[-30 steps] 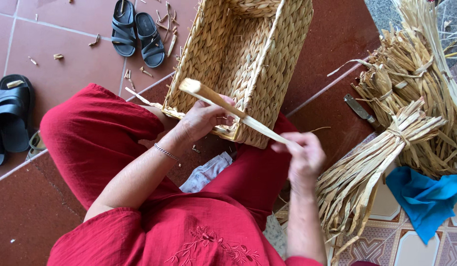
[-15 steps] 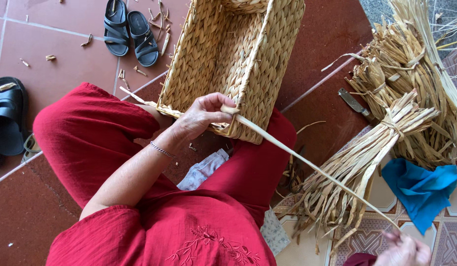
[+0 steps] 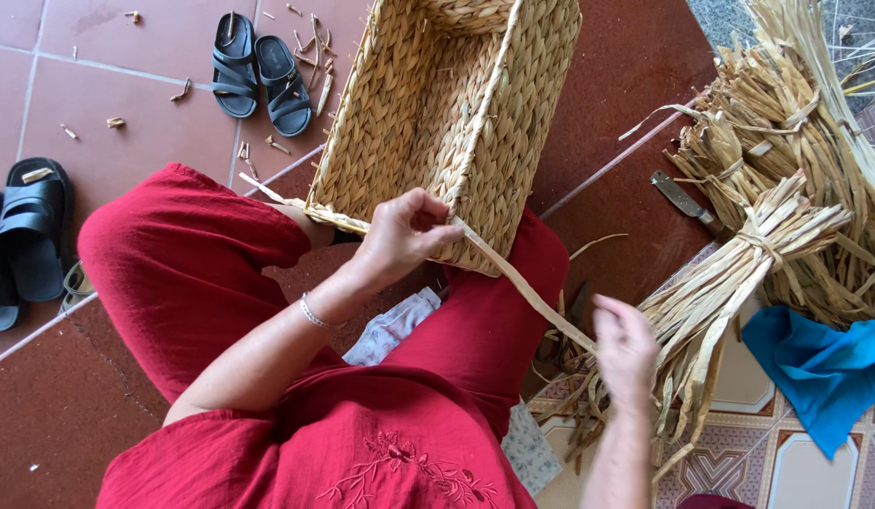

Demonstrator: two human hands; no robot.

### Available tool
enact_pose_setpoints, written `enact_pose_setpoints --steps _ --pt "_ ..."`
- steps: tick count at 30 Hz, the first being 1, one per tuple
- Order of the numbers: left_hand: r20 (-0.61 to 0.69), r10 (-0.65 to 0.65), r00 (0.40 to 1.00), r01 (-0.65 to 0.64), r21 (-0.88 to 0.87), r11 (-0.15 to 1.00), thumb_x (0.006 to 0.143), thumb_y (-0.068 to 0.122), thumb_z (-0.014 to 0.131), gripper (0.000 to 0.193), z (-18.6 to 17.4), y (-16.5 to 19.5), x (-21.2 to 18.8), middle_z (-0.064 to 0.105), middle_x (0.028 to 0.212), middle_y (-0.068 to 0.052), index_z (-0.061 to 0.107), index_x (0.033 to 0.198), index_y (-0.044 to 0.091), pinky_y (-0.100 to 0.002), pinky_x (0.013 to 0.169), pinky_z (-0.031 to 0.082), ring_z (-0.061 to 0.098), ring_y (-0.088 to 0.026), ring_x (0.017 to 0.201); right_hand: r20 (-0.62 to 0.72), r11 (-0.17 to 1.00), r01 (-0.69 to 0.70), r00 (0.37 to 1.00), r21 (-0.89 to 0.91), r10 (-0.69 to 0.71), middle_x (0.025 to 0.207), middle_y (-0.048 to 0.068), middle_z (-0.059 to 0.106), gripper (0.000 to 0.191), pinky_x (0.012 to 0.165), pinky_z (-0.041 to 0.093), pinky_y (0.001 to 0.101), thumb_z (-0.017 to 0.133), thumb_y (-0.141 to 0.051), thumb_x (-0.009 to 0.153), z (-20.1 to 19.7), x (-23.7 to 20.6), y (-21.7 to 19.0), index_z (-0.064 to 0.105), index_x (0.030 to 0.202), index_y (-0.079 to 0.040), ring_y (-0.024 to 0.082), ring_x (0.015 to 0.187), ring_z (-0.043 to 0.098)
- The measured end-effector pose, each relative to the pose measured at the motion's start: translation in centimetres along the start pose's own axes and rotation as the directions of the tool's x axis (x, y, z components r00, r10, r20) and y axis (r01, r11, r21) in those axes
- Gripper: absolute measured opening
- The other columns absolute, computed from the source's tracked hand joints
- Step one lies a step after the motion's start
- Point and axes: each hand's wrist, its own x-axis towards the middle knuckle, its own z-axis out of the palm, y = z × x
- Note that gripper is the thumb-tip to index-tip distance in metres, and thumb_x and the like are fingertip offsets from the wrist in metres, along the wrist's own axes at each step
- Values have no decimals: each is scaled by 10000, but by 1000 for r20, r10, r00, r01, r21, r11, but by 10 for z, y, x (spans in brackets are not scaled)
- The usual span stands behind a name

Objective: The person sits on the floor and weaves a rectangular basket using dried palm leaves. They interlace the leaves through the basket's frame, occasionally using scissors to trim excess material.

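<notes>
We see our left hand pressed against the near rim of the woven basket, fingers curled and pinching the flat straw strand right where it leaves the rim. The basket rests on our lap, tilted away from that hand, its open inside facing up. From the left hand the strand runs taut down and to the right to our right hand, which is closed around its far end, fingers wrapped over it. A thin bracelet sits on the wrist just behind the left hand.

Just beyond the right hand lies a tied bundle of dried straw, with more bundles piled farther off on the same side. A knife lies on the floor between the basket and those bundles. A blue cloth is to the right of the right hand, past the bundle. Well beyond the left hand, two pairs of black sandals sit on the red tiled floor among short straw scraps.
</notes>
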Motion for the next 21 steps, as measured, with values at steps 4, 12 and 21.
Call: enact_pose_setpoints --steps 4,12,21 --pt "-116 261 958 -213 318 924 868 189 824 316 11 9 -15 737 924 -161 678 1058 -16 -347 723 596 741 -249 820 130 800 563 794 208 -593 1088 88 711 266 919 535 324 603 -166 1034 63 34 -92 700 1252 -49 198 1053 628" --pt "-120 442 889 -373 371 851 930 102 778 180 16 1 -19 655 818 -153 620 911 17 -417 700 553 685 -338 784 205 881 447 858 157 -471 704 51 563 214 606 454 327 790 -164 904 53 28 -143 672 792 -25 160 668 543" --pt "-65 392 918 -343 367 865 891 121 792 340 2 26 -21 636 904 -141 587 1143 17 -411 745 545 648 -306 828 248 926 223 920 306 -303 575 -11 591 219 434 380 246 748 -185 955 50 -2 -149 693 808 -32 55 507 506"
